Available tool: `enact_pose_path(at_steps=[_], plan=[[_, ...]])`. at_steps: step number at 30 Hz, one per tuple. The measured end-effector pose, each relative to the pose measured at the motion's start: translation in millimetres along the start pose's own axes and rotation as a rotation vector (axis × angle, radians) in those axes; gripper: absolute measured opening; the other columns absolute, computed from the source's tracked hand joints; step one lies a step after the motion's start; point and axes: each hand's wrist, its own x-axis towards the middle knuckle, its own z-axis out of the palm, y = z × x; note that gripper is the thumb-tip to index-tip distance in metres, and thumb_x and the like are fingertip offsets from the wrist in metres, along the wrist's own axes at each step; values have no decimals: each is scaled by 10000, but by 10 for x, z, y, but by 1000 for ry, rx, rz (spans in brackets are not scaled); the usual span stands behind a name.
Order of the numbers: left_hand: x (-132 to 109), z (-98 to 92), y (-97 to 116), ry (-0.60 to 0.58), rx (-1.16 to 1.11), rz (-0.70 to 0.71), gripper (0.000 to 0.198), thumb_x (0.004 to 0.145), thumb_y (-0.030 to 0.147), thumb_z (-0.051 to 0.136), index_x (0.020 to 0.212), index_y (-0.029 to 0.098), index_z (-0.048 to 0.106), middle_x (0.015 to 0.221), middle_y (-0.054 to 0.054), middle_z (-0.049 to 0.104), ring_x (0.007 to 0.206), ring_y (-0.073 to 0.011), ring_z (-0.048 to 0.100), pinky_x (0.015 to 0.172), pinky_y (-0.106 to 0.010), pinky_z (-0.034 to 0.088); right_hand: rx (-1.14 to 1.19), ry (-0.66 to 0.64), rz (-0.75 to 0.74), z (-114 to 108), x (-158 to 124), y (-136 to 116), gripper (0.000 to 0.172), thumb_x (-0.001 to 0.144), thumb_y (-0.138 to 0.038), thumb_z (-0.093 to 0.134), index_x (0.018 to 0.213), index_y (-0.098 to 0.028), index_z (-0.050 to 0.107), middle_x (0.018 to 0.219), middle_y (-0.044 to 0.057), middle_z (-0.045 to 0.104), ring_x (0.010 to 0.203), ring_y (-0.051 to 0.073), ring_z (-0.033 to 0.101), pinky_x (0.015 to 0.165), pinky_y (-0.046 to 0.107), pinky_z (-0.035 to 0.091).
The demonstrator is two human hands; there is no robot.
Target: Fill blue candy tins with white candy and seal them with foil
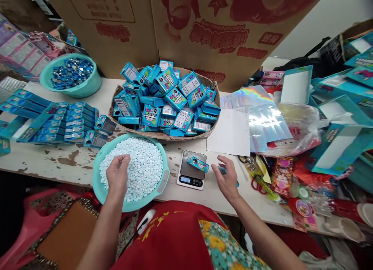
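Observation:
My left hand (118, 176) is above a turquoise basin (167, 177) full of small pale-blue candies (142, 165). Its thumb and fingers are curled together, and whatever they hold is hidden. A digital scale (182, 169) lies to the right of the basin, with one blue candy tin (198, 164) lying on its plate. Just right of the scale is my right hand (226, 178), its thumb and fingers apart and not touching the tin. Part of another blue tin (222, 170) shows behind and under this hand.
A cut-down cardboard tray (163, 135) heaped with blue tins stands behind the scale. Rows of blue tins (77, 120) and a bowl of metallic blue pieces (84, 89) are at left. Holographic bags (262, 114), red scissors (258, 185) and opened display boxes (335, 145) crowd the right.

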Motion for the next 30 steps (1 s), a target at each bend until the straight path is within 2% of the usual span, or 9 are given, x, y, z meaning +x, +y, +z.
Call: enact_pose_path(at_steps=[5, 14, 22, 25, 29, 30], plan=[[-12, 48, 41, -61, -22, 6, 333, 701, 472, 673, 833, 171, 622, 863, -26, 647, 872, -196, 616, 877, -350, 465, 2, -8, 9, -18, -60, 25, 278, 874, -350, 570, 1098, -187, 544, 1128, 86, 551, 1063, 186, 517, 815, 349, 512], [-6, 141, 38, -97, -58, 7, 315, 687, 436, 680, 811, 155, 612, 843, -29, 651, 833, -197, 635, 880, -371, 480, 34, -49, 92, -9, -131, 93, 291, 892, -382, 530, 1102, -181, 558, 1108, 81, 563, 1023, 182, 533, 827, 358, 501], [33, 59, -64, -92, -25, 31, 319, 707, 457, 666, 824, 166, 610, 847, -29, 653, 830, -204, 642, 860, -358, 484, 45, -109, 90, 34, -120, 72, 300, 916, -397, 472, 1119, -190, 547, 1118, 75, 555, 1050, 181, 519, 848, 351, 487], [43, 19, -90, -92, 2, 29, 339, 710, 481, 656, 821, 167, 601, 849, -34, 653, 838, -208, 636, 842, -348, 484, 65, -160, 64, 59, -123, 66, 356, 888, -421, 521, 1166, -199, 520, 1166, 79, 529, 1083, 187, 502, 870, 356, 486], [29, -17, -106, -106, 87, 62, 325, 732, 482, 632, 828, 172, 610, 837, -28, 649, 821, -192, 614, 794, -312, 469, 60, -195, -1, 181, -144, 112, 598, 753, -453, 692, 1238, -191, 462, 1215, 99, 496, 1127, 219, 477, 894, 374, 481], [20, -24, -104, -113, 122, 68, 316, 737, 478, 629, 830, 176, 616, 823, -22, 648, 808, -186, 607, 782, -302, 461, 52, -199, -9, 221, -148, 131, 606, 737, -448, 708, 1228, -188, 467, 1207, 100, 503, 1127, 224, 479, 901, 379, 477]])
